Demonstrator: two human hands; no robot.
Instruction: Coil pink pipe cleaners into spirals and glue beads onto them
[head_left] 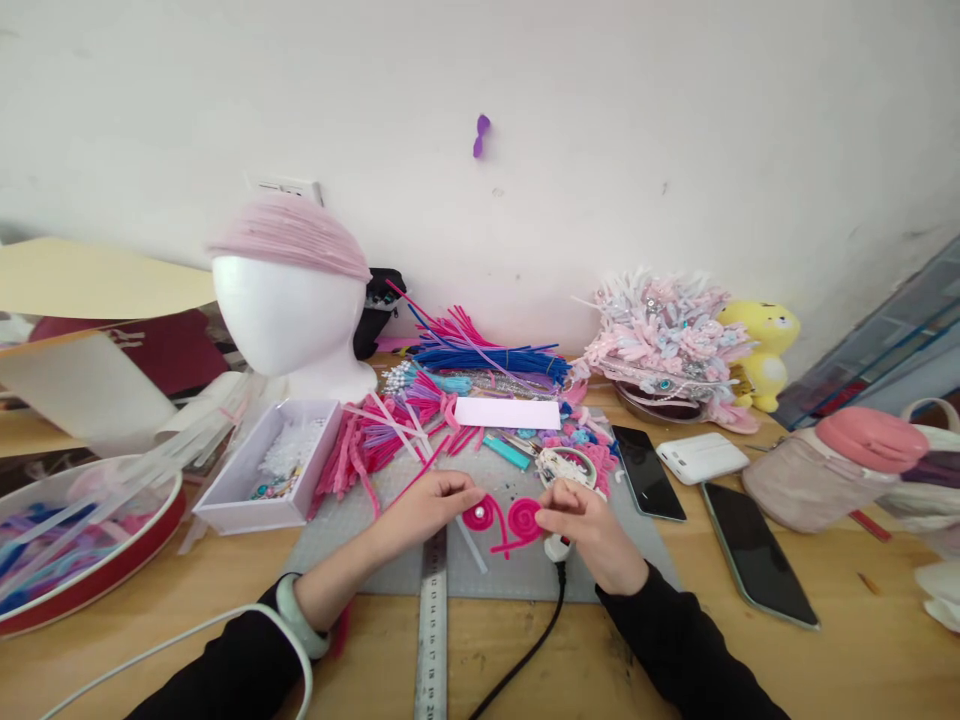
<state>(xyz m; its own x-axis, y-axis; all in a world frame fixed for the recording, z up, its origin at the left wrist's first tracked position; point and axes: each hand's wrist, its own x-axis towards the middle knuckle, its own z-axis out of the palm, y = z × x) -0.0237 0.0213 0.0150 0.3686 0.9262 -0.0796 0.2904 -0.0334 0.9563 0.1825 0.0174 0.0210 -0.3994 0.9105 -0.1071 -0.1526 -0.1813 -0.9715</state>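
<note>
My left hand [431, 510] pinches the edge of a small hot-pink pipe cleaner spiral [472, 518] with a white bead on it. My right hand [589, 525] has thumb and fingers closed on a larger hot-pink pipe cleaner spiral [523, 520]. Short tails of the two spirals meet or cross between my hands; whether they are joined I cannot tell. Both are held above a grey cutting mat [375, 565]. Below my left hand lies a steel ruler [433, 640]. A white device with a black cord [556, 548] is close under my right hand, partly covered.
Bundles of pipe cleaners [487, 360] and a white box of beads [259, 505] lie beyond and left. A white mannequin head [281, 310] stands behind. Two phones [761, 550], a power bank [701, 457] and a pink-lidded bottle [825, 470] are at right. A white cable [187, 630] crosses my left forearm.
</note>
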